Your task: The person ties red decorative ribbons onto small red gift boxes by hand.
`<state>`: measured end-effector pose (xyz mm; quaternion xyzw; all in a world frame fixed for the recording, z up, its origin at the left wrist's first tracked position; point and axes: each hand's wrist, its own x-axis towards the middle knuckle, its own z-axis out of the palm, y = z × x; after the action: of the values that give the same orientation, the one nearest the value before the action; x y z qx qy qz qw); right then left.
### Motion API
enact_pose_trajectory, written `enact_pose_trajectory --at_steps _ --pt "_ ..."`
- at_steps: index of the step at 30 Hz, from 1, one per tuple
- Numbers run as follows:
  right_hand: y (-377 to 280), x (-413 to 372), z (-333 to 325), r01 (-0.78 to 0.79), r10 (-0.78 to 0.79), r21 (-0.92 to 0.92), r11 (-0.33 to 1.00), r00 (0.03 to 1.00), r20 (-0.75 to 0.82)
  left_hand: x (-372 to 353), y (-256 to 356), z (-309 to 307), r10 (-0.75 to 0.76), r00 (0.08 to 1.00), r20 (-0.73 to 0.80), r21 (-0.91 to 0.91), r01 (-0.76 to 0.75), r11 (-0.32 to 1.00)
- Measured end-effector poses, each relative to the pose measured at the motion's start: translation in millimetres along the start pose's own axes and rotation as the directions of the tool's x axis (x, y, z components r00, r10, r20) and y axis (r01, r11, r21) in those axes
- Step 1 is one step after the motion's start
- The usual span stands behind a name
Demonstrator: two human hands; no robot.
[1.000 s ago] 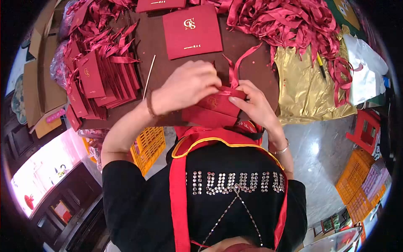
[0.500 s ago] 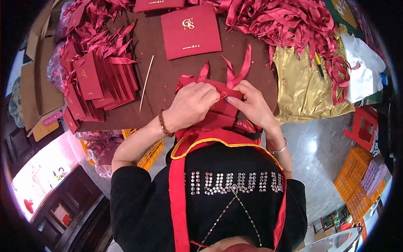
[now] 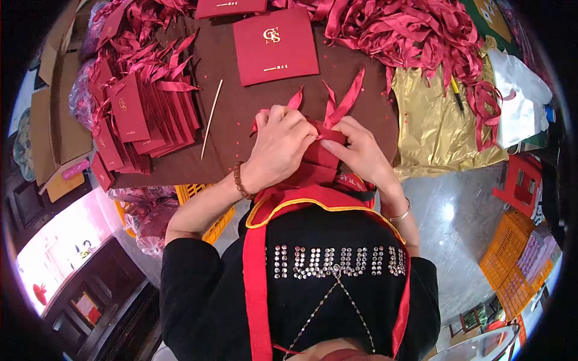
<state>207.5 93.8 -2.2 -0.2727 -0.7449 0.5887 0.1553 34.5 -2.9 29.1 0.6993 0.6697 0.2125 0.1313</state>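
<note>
A dark red paper bag (image 3: pixel 320 157) is at the table's near edge, against the red apron (image 3: pixel 289 196), partly covered by both hands. Satin ribbon ends (image 3: pixel 347 103) stick up from its top. My left hand (image 3: pixel 283 144) is closed over the bag's left side, its fingertips pinching red ribbon near the upper edge. Close beside it, my right hand (image 3: pixel 356 147) pinches the ribbon between thumb and fingers at the bag's right. The exact spot where the fingertips meet is small and partly hidden.
A flat red bag with a gold logo (image 3: pixel 276 48) lies ahead. Stacked red bags (image 3: pixel 135 114) stand at left, beside a thin stick (image 3: pixel 211 119). Loose ribbons (image 3: pixel 415 36) are heaped at right, above gold wrapping (image 3: pixel 430 126) with a yellow pen (image 3: pixel 457 93).
My left hand has shifted slightly and its knuckles have risen, covering more of the bag's left side. The ribbon ends lean a little further right. My right hand has barely moved.
</note>
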Motion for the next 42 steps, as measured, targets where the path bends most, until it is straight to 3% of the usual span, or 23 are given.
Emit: enact_pose_trajectory --at_steps 5,7,10,11,14,15,17,19,21,22,23,25,26,28,30,34,35,36,37,39,40,41,42 --pt "-2.2 0.9 -2.3 -0.010 0.010 -0.005 1.000 1.000 0.020 -1.2 5.5 4.8 0.000 0.996 -0.086 0.070 0.007 0.998" --pt "-4.5 0.7 -3.3 -0.029 0.029 -0.009 1.000 0.999 0.039 3.7 -0.7 6.3 -0.037 0.989 -0.141 -0.030 0.033 0.999" --pt "-3.2 1.2 -4.6 -0.037 0.035 0.035 0.999 0.998 0.055 22.2 -31.9 -11.5 -0.251 0.947 -0.200 -0.178 0.217 0.960" --pt "-1.0 1.2 -4.9 -0.046 0.043 0.043 0.998 0.997 0.062 25.8 -48.8 -15.6 -0.320 0.937 -0.142 -0.175 0.295 0.939" --pt "-0.7 2.5 -5.6 -0.058 0.053 0.059 0.997 0.995 0.082 33.1 -72.7 -28.8 -0.402 0.877 0.263 -0.240 0.463 0.853" --pt "-1.3 2.5 -5.3 -0.067 0.061 0.067 0.995 0.994 0.093 35.7 -71.0 -30.6 -0.406 0.876 0.260 -0.238 0.466 0.852" --pt "-1.9 2.1 -4.5 -0.075 0.067 0.081 0.994 0.993 0.094 45.4 -63.5 -33.4 -0.361 0.799 0.480 -0.150 0.480 0.864" --pt "-2.4 1.0 -4.4 -0.086 0.077 0.091 0.992 0.993 0.095 43.4 -70.9 -19.6 -0.285 0.843 0.455 -0.252 0.430 0.867" --pt "-2.6 0.3 -5.6 -0.055 0.048 0.065 0.996 0.994 0.102 44.7 -72.8 -9.7 -0.336 0.865 0.373 -0.422 0.481 0.769" --pt "-2.0 -0.2 -6.2 -0.052 0.045 0.065 0.997 0.994 0.103 43.0 -74.4 -0.8 -0.457 0.832 0.315 -0.489 0.555 0.673" --pt "-0.6 -0.7 -6.6 -0.071 0.063 0.083 0.994 0.993 0.095 41.6 -78.2 4.1 -0.457 0.832 0.313 -0.488 0.554 0.674" --pt "2.2 -1.1 -6.4 -0.091 0.082 0.103 0.990 0.993 0.086 42.4 -80.3 7.6 -0.583 0.772 0.252 -0.710 0.557 0.431" --pt "4.2 -0.4 -6.4 -0.069 0.063 0.058 0.996 0.993 0.100 42.0 -73.8 13.4 -0.600 0.773 0.207 -0.852 0.444 0.278" --pt "8.9 -0.7 -4.9 -0.046 0.044 0.010 0.999 0.992 0.115 38.9 -68.2 11.7 -0.649 0.740 0.178 -0.866 0.430 0.253" --pt "13.1 -0.2 -1.8 -0.060 0.052 0.074 0.995 0.993 0.109 38.0 -69.0 11.3 -0.700 0.698 0.153 -0.892 0.402 0.205" --pt "11.1 -2.5 4.0 -0.181 0.178 0.113 0.977 0.983 0.031 37.2 -70.3 5.0 -0.705 0.698 0.124 -0.849 0.442 0.288" --pt "20.3 -4.4 8.2 -0.128 0.138 0.221 0.967 0.990 -0.029 35.4 -71.6 3.5 -0.566 0.806 -0.171 -0.685 0.315 0.657" --pt "25.0 -5.1 9.0 -0.066 0.102 0.322 0.944 0.990 -0.095 34.0 -72.5 1.0 -0.309 0.864 -0.396 -0.389 0.147 0.909" --pt "24.2 -4.3 5.0 -0.062 0.099 0.317 0.946 0.990 -0.103 31.0 -68.2 -4.9 -0.302 0.866 -0.399 -0.391 0.138 0.910" --pt "20.4 -2.1 -5.0 0.010 0.012 0.218 0.976 0.995 -0.099 17.7 -49.1 -23.0 -0.264 0.862 -0.432 -0.168 0.211 0.963" --pt "16.7 -0.8 -7.2 0.015 0.007 0.213 0.977 0.994 -0.106 7.9 -41.4 -29.9 -0.467 0.863 -0.193 -0.388 0.371 0.844" --pt "11.6 1.1 -7.3 0.028 0.017 0.322 0.946 0.990 -0.137 0.9 -39.0 -29.2 -0.464 0.863 -0.201 -0.387 0.365 0.847" --pt "7.7 3.2 -6.5 0.047 0.025 0.428 0.902 0.987 -0.161 -7.8 -40.5 -24.8 -0.504 0.856 -0.114 -0.509 0.386 0.770"
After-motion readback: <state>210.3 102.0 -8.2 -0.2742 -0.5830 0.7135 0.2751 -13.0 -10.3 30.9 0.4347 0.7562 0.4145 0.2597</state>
